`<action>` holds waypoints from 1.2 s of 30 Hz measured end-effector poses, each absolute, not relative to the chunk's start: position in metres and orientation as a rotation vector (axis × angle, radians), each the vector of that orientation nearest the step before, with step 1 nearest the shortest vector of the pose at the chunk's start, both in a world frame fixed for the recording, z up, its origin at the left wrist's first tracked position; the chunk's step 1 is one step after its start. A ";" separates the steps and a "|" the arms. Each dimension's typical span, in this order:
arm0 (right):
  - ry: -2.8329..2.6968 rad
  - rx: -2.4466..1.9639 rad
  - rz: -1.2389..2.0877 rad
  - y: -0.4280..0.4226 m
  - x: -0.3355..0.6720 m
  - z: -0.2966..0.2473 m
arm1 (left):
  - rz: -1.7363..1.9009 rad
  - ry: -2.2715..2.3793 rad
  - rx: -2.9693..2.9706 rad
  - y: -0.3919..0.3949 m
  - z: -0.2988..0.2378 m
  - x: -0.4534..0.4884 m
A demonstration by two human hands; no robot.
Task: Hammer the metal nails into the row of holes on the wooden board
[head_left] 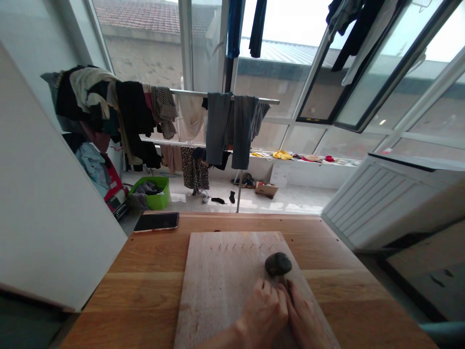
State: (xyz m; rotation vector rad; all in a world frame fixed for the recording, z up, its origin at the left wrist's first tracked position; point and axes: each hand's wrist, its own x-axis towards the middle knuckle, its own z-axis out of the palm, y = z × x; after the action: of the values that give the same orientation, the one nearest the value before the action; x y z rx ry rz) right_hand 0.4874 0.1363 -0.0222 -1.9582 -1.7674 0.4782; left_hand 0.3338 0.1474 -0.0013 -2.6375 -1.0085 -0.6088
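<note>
Low over the right part of a pale wooden board [214,286] is a hammer [278,264] with a dark, rounded, stone-like head. Its short handle runs down between my two hands and is mostly hidden by them. My left hand [267,308] is closed at the handle just below the head, knuckles up, its fingertips out of sight. Pressed against it from the right, my right hand [303,315] is also closed on the handle. A row of several thin nails [242,245] stands along the board's far side, some of them leaning.
The board lies on a brown wooden table [138,291]. A phone [157,221] rests at the table's far left corner. Beyond are a clothes rack [269,101] hung with laundry, a green basket [159,199] and a cardboard box [266,189]. A white cabinet [348,208] stands right.
</note>
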 end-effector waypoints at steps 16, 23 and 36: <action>-1.816 -1.916 0.423 0.122 0.480 -0.016 | -1.646 -1.901 -2.633 0.217 0.010 0.161; -1.710 -2.038 0.542 0.134 0.488 -0.020 | -1.732 -2.094 -2.555 0.226 -0.010 0.148; -1.696 -1.916 0.628 0.123 0.452 0.012 | -1.746 -2.035 -2.588 0.225 -0.012 0.147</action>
State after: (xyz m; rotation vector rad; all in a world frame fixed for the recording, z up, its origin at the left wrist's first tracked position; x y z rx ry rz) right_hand 0.4525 0.1231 0.0117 -1.9163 -1.6956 0.6284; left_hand 0.1475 0.2249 -0.0122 -2.5876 -2.0346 -1.7460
